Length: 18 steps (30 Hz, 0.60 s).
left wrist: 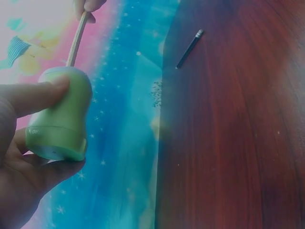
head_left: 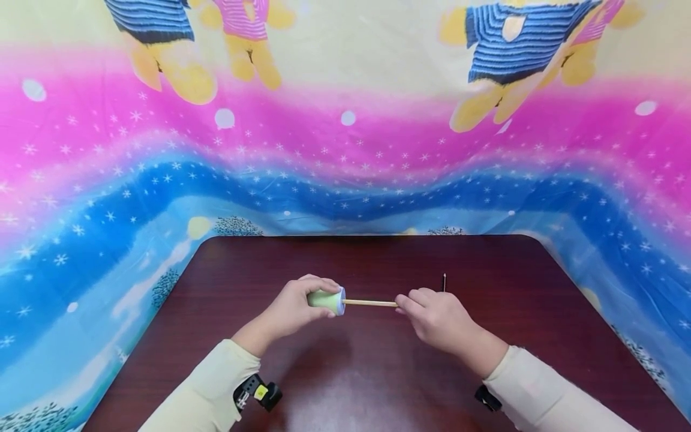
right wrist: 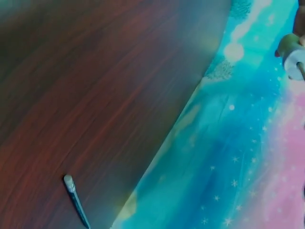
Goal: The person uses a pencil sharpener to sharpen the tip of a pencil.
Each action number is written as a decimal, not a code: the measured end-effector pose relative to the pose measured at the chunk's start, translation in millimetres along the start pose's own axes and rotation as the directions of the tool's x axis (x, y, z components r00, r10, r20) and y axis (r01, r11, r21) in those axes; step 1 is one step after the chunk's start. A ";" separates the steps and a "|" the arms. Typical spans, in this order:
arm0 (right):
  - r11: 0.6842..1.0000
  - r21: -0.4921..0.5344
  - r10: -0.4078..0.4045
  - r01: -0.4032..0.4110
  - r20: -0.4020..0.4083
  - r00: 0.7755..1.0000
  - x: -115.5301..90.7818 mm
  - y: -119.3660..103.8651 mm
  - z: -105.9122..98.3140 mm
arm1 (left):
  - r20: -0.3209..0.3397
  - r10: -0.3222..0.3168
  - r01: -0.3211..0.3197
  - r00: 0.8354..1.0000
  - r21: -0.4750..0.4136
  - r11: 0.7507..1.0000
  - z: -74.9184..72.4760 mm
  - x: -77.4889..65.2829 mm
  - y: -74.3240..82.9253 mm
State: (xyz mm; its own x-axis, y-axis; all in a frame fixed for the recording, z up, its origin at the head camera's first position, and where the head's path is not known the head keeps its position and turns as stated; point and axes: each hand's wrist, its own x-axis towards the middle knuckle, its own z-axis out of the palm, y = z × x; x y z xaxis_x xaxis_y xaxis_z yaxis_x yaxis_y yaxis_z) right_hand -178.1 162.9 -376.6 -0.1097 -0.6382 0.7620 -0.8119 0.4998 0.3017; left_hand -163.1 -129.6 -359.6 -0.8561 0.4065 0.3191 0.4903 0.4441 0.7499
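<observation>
My left hand grips a green pencil sharpener with a pale rim, thumb on one side and fingers on the other. In the left wrist view the sharpener is tilted, and a yellow wooden pencil sticks out of its end. My right hand pinches this pencil at its other end, which the fingers hide. Both hands are above the table. The right wrist view catches only the sharpener at its edge; my right hand is not visible there.
A short dark pencil with a light end lies on the brown table, just beyond my right hand in the head view. Behind the table hangs a colourful printed cloth. Black wrist gear shows at my left sleeve.
</observation>
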 end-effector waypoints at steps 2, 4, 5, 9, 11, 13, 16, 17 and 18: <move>0.995 0.052 0.078 -0.082 0.075 0.994 0.1 -3.0 -1.7 | -0.007 0.027 -0.027 1.000 0.030 0.999 0.8 -0.2 -0.2; 0.962 0.149 0.193 -0.227 0.213 0.958 2.4 -5.5 -5.6 | -0.014 0.063 -0.062 0.998 0.063 0.996 1.6 -0.6 -0.9; 0.922 0.208 0.256 -0.327 0.307 0.917 4.2 -6.0 -7.8 | -0.017 0.083 -0.081 0.996 0.083 0.993 2.0 -1.0 -1.5; 0.511 0.351 0.392 -0.785 0.717 0.576 11.7 -1.2 -16.2 | -0.017 0.200 -0.193 0.980 0.181 0.964 4.5 -1.8 -3.2; 0.227 0.326 0.375 -0.918 0.840 0.392 13.6 3.3 -17.8 | -0.010 0.262 -0.253 0.965 0.228 0.940 6.2 -2.0 -4.2; 0.061 0.289 0.348 -0.955 0.891 0.292 14.0 6.5 -17.7 | -0.012 0.301 -0.288 0.954 0.259 0.922 7.2 -2.2 -4.9; 0.104 0.287 0.364 -0.952 0.880 0.305 13.9 7.9 -16.8 | -0.017 0.281 -0.268 0.959 0.250 0.930 6.9 -2.9 -5.4; 0.169 0.290 0.384 -0.942 0.861 0.334 13.9 7.4 -16.4 | -0.019 0.263 -0.250 0.965 0.242 0.937 6.5 -3.0 -5.6; 0.233 0.291 0.407 -0.928 0.837 0.365 13.5 6.7 -15.7 | -0.020 0.243 -0.232 0.970 0.232 0.945 6.0 -3.1 -5.7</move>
State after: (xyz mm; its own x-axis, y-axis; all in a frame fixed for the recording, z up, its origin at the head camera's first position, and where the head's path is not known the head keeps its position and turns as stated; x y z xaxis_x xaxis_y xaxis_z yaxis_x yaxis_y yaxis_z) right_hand -176.0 166.8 -355.2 -0.8507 -0.5198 -0.0785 -0.2548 0.5383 -0.8033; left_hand -162.2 -128.6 -368.4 -0.7147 0.4858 0.5032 0.6993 0.5105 0.5003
